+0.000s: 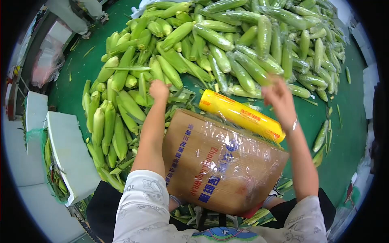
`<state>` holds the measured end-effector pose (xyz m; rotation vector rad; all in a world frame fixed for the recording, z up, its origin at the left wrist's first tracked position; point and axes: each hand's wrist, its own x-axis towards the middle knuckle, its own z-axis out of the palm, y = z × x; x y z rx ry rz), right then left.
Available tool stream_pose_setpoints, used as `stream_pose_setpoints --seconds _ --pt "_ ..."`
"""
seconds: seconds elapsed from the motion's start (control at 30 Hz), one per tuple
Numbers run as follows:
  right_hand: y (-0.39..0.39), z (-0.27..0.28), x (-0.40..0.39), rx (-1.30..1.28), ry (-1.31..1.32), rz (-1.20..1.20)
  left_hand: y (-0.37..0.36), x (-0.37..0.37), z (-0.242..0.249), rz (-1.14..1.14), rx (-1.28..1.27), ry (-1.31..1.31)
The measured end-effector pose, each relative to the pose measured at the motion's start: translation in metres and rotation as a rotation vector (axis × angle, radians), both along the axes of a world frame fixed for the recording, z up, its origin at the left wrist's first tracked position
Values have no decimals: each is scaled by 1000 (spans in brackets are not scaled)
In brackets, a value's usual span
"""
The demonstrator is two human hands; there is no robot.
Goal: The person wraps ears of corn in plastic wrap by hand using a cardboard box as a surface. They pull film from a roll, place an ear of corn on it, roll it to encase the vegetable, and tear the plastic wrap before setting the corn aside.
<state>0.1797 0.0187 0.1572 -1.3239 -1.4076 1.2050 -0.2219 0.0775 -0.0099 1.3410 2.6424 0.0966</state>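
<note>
My left hand (159, 90) reaches into the pile of unwrapped corn, its fingers closed at the lower end of a green-husked ear of corn (155, 69). Above the lower edge of the film-wrapped corn (251, 67), my right hand (278, 95) is a little smeared by motion. Its fingers look loosely bent and apart, with nothing seen between them. A yellow roll of cling film (243, 115) lies between my hands, along the far edge of a cardboard box (219, 162). Clear film stretches over the box top, which bears blue and red print.
Husked corn (109, 125) is heaped along the left, and wrapped ears spread across the back right. Loose leaves and an ear (320, 137) lie on the green surface (300, 133) at right. White foam boxes (71, 154) stand at left, by a green net bag (54, 174) of husks.
</note>
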Motion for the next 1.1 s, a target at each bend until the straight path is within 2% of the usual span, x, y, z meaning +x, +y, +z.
stream_pose_setpoints --seconds 0.1,0.17,0.2,0.23,0.27,0.3,0.33,0.37,0.43,0.47,0.5,0.57,0.67,0.73,0.77,0.8,0.83,0.87,0.9,0.93,1.0,1.03,1.07,1.1 --pt "-89 11 27 -230 -39 37 7 -19 1 240 59 -246" --pt "-139 8 44 -249 -27 -46 -9 -39 25 442 365 -1488" --pt "-163 9 50 -271 -34 -168 -27 -34 47 432 367 -1482" --pt "-188 9 53 -297 -44 -289 -58 -25 76 281 440 -1716" --pt "-216 4 52 -267 -52 -305 -86 -13 102 124 502 -1950" --pt "-246 -2 47 -250 -65 -334 -105 -10 124 -77 503 -2006" --pt "-277 -2 38 -151 -159 -276 -118 -2 145 -132 596 -1744" --pt "-299 20 22 -365 -175 -230 -127 11 180 -291 514 -1602" --pt "-334 18 12 -223 -539 -73 -128 39 212 -306 641 -1391" --pt "-345 9 12 -142 -671 -63 -131 61 228 -484 595 -1192" --pt "-351 6 13 -144 -685 -85 -137 84 237 -645 563 -983" --pt "-350 1 11 -31 -827 -78 -164 125 240 -996 532 -229" --pt "-351 -16 17 1 -822 -127 -196 124 200 -1247 85 -564" --pt "-351 -19 24 21 -786 -127 -211 81 232 -1348 -526 -444" --pt "-354 -19 27 19 -779 -129 -216 49 242 -1199 -921 -437" --pt "-353 -20 31 6 -760 -117 -228 -3 242 -1182 -1085 -247" --pt "-352 -22 32 -5 -736 -105 -245 -39 270 -843 -1296 -196" --pt "-353 -21 30 -4 -720 -106 -263 -115 267 -816 -1278 108" --pt "-353 -17 27 20 -743 -136 -280 -132 296 -683 -1217 175" --pt "-351 -15 24 46 -769 -166 -287 -137 314 -673 -1211 186" --pt "-352 -14 18 49 -752 -189 -296 -131 342 -499 -941 239" --pt "-352 -13 17 48 -746 -208 -288 -116 343 -586 -836 73" --pt "-353 -18 17 50 -748 -196 -275 -65 344 -665 -727 -95" --pt "-355 -28 18 80 -753 -179 -266 -19 337 -762 -526 -376"
